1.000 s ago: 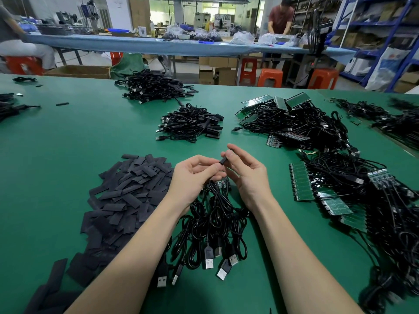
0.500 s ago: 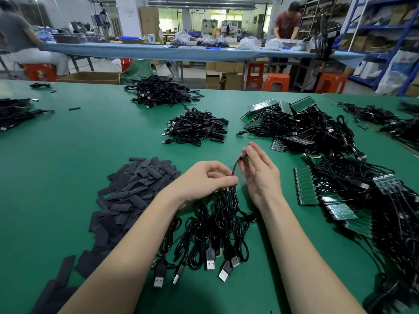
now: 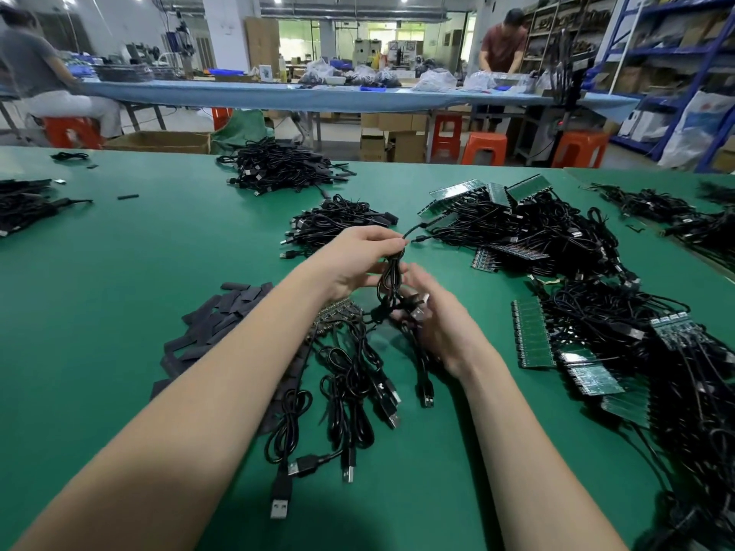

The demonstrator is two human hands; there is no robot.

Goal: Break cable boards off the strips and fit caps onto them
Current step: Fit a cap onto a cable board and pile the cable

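Left hand pinching a thin black cable above the worktop; right hand curled round its plug end. Light, floppy, tangly. Best held near the stiff end.

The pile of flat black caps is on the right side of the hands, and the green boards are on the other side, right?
No. The head view shows the black caps left of the hands, and the green boards on the right.

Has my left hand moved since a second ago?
Yes. The left hand has lifted away from the pile of black caps toward the far cable heap, pinching a black cable near its top.
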